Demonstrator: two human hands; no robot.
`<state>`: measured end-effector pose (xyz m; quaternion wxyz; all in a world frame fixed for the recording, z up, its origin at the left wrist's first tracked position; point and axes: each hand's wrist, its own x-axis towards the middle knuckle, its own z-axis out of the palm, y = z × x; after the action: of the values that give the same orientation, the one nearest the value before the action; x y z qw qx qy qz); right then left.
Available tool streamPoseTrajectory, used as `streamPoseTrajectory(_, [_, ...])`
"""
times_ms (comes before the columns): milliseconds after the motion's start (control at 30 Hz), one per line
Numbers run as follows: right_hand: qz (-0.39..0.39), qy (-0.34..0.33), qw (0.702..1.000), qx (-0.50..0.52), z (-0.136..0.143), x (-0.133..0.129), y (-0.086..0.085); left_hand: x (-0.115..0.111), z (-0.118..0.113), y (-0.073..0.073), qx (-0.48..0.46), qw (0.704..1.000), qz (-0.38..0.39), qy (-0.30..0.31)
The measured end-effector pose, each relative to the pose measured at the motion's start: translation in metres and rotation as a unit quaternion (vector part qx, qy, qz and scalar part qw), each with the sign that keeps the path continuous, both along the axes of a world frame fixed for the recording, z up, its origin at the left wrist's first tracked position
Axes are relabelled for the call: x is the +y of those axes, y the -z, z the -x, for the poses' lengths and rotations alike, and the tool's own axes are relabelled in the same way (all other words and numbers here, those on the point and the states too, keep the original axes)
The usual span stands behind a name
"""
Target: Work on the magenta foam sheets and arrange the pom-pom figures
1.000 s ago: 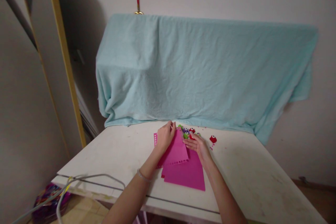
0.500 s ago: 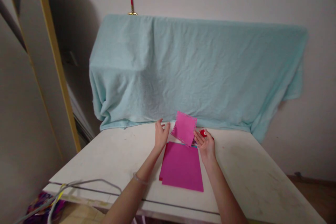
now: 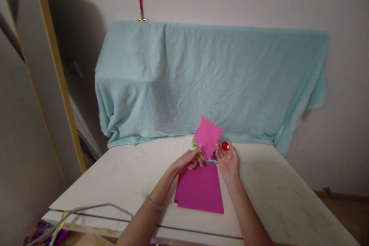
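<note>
A pink square sheet [image 3: 207,137] with a row of small holes along its edges stands tilted above the table, one corner pointing down. My right hand [image 3: 228,161], palm turned up, has its fingertips at the sheet's lower right edge and holds it there. At the lower left edge is my left hand [image 3: 188,160], thumb apart from its bent fingers; whether the thumb touches the sheet is unclear. Below lies a larger magenta sheet [image 3: 200,190], with a sliver of a red sheet [image 3: 176,201] showing under its left edge.
Behind the pink sheet, small colourful items are partly hidden, among them a red and white object [image 3: 225,145] and a green piece [image 3: 193,144]. A light blue cloth [image 3: 216,80] drapes over something at the back of the white table [image 3: 129,177]. A grey cable [image 3: 95,206] crosses the front left edge.
My left hand has moved right and down, from beside the pink sheet to its lower left edge. The sheet has turned and shifted slightly right with my right hand.
</note>
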<state>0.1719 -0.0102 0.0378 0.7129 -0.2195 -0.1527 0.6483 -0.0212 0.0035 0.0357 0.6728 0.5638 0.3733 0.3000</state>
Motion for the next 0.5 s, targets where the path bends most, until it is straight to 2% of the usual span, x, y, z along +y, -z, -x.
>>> streamPoseTrajectory(100, [-0.015, -0.029, 0.999, 0.018, 0.002, -0.002, -0.001, -0.008, -0.01, 0.002, -0.025, 0.992, 0.078, 0.092])
streamPoseTrajectory(167, [-0.022, -0.057, 0.998, 0.033, 0.002, -0.003, -0.001, -0.011, -0.016, 0.004, -0.056, 0.987, 0.108, 0.102])
streamPoseTrajectory(233, [-0.024, -0.079, 0.996, 0.047, 0.002, -0.003, 0.0, -0.01, -0.019, 0.007, -0.106, 0.984, 0.121, 0.07])
streamPoseTrajectory(300, [-0.021, -0.091, 0.994, 0.059, 0.001, -0.003, 0.002, -0.008, -0.021, 0.007, -0.161, 0.981, 0.105, 0.006])
streamPoseTrajectory(400, [-0.017, -0.098, 0.992, 0.073, 0.001, -0.001, 0.005, -0.006, -0.021, 0.004, -0.218, 0.97, 0.048, -0.094])
streamPoseTrajectory(500, [-0.02, -0.091, 0.993, 0.075, 0.001, 0.0, 0.007, -0.006, -0.019, 0.0, -0.219, 0.966, -0.016, -0.137])
